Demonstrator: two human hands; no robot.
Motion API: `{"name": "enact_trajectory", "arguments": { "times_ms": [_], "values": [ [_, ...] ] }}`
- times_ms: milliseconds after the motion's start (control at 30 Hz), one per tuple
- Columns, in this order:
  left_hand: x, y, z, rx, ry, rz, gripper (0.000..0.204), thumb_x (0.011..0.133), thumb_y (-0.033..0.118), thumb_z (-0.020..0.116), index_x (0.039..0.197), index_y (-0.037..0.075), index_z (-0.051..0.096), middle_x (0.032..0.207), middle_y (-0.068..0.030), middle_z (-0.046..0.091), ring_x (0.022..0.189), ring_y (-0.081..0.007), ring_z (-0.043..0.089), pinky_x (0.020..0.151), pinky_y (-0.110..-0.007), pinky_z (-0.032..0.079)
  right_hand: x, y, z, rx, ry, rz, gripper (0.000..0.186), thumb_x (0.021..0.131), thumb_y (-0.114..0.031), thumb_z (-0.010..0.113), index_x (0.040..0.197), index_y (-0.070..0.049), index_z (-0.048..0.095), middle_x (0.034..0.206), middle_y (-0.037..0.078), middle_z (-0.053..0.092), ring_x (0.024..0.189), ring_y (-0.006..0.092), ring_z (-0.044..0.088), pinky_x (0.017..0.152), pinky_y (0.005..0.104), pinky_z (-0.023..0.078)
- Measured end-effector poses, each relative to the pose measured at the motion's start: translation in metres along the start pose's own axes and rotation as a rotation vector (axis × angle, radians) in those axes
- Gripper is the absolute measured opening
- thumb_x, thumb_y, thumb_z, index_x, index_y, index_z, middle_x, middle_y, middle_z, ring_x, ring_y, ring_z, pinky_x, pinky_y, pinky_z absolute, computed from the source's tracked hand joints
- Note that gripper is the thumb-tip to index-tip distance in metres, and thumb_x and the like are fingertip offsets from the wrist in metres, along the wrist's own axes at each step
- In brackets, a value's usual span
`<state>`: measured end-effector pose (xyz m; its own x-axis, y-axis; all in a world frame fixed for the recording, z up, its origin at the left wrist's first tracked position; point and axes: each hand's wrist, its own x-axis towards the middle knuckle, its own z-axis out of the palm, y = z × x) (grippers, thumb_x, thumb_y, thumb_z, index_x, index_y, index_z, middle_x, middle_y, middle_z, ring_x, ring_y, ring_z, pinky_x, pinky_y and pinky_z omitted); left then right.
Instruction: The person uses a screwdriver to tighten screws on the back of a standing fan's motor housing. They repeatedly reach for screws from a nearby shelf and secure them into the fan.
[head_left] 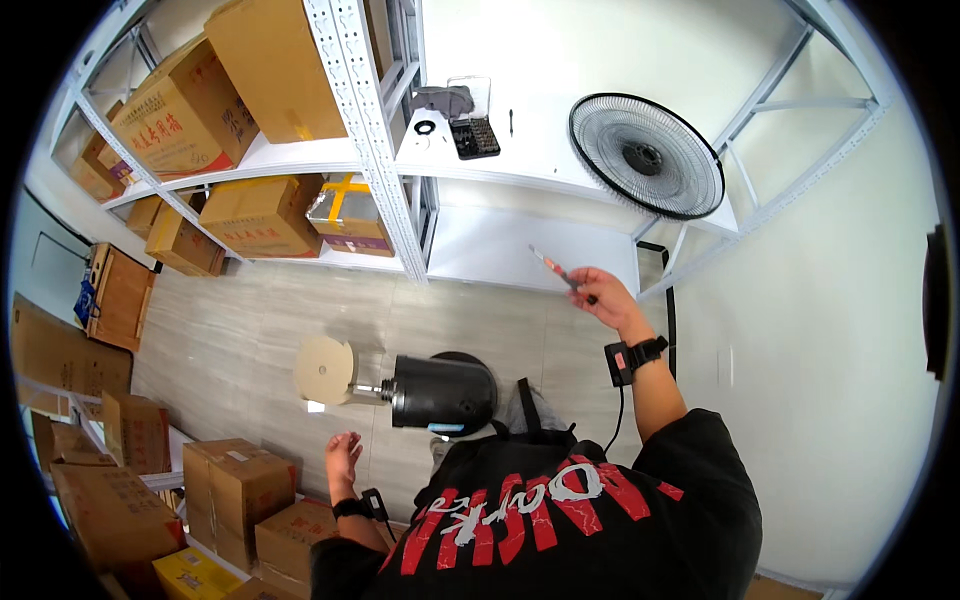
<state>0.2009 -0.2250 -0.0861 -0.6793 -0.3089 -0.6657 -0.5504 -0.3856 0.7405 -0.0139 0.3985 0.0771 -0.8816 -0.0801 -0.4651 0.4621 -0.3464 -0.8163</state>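
My right hand (600,293) is raised ahead to the right, its fingers closed round a slim red and black screwdriver-like tool (556,268). The tool's pale thin end points forward and left, in front of the lower white shelf. Low on the left, my left hand (343,455) hangs with loosely curled fingers, and nothing shows in it. Close by on the floor, a black cylinder (440,392) lies on its side, a metal shaft sticking out toward a round tan disc (325,370). A round black base (478,375) is partly hidden behind the cylinder.
On the white upper shelf (540,140) lie a round black fan grille (645,155), an open bit case (474,138), a grey cloth (445,99), a black ring (425,127) and a thin dark tool (511,122). Cardboard boxes (265,215) fill racks at left and lower left.
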Motion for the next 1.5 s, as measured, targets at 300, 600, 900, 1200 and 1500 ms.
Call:
{"name": "enact_trajectory", "arguments": {
  "times_ms": [300, 600, 900, 1200, 1500],
  "values": [
    [-0.069, -0.025, 0.067, -0.323, 0.325, 0.168, 0.022, 0.101, 0.033, 0.063, 0.095, 0.012, 0.059, 0.095, -0.0022, 0.068, 0.093, -0.0172, 0.066, 0.080, -0.035, 0.052, 0.258, -0.097, -0.011, -0.640, 0.331, -0.618, 0.027, 0.081, 0.009, 0.056, 0.100, 0.001, 0.073, 0.097, 0.011, 0.064, 0.093, 0.0221, 0.062, 0.083, 0.0349, 0.050],
    [-0.164, -0.031, 0.152, -0.407, 0.509, 0.326, 0.008, 0.101, 0.018, 0.063, 0.096, 0.011, 0.061, 0.091, -0.0003, 0.065, 0.084, -0.0112, 0.062, 0.081, -0.029, 0.052, 0.411, -0.108, -0.017, -1.006, 0.405, -0.805, 0.024, 0.075, 0.005, 0.058, 0.085, -0.011, 0.072, 0.112, 0.018, 0.068, 0.117, 0.0352, 0.060, 0.102, 0.0425, 0.046],
    [-0.181, -0.036, 0.217, -0.485, 0.622, 0.436, 0.023, 0.102, 0.025, 0.063, 0.085, 0.013, 0.054, 0.091, -0.0016, 0.064, 0.080, -0.0093, 0.058, 0.076, -0.025, 0.051, 0.425, -0.120, -0.032, -1.328, 0.320, -0.756, 0.018, 0.078, -0.001, 0.060, 0.087, -0.010, 0.072, 0.103, 0.010, 0.069, 0.101, 0.0316, 0.065, 0.086, 0.0447, 0.048],
    [-0.192, -0.053, 0.214, -0.483, 0.675, 0.399, 0.021, 0.102, 0.027, 0.062, 0.090, 0.011, 0.058, 0.092, -0.0024, 0.067, 0.087, -0.0110, 0.064, 0.077, -0.026, 0.052, 0.408, -0.130, -0.032, -1.434, 0.208, -0.643, 0.018, 0.084, -0.007, 0.061, 0.094, -0.014, 0.074, 0.103, 0.011, 0.073, 0.099, 0.0402, 0.065, 0.091, 0.0448, 0.051],
    [-0.183, -0.056, 0.191, -0.496, 0.601, 0.438, 0.019, 0.101, 0.031, 0.064, 0.097, 0.013, 0.058, 0.098, -0.0009, 0.067, 0.099, -0.0151, 0.065, 0.083, -0.030, 0.050, 0.345, -0.143, -0.015, -1.338, 0.166, -0.755, 0.016, 0.088, -0.023, 0.069, 0.087, -0.007, 0.072, 0.086, 0.017, 0.072, 0.084, 0.0388, 0.068, 0.078, 0.0476, 0.054]
  ]
}}
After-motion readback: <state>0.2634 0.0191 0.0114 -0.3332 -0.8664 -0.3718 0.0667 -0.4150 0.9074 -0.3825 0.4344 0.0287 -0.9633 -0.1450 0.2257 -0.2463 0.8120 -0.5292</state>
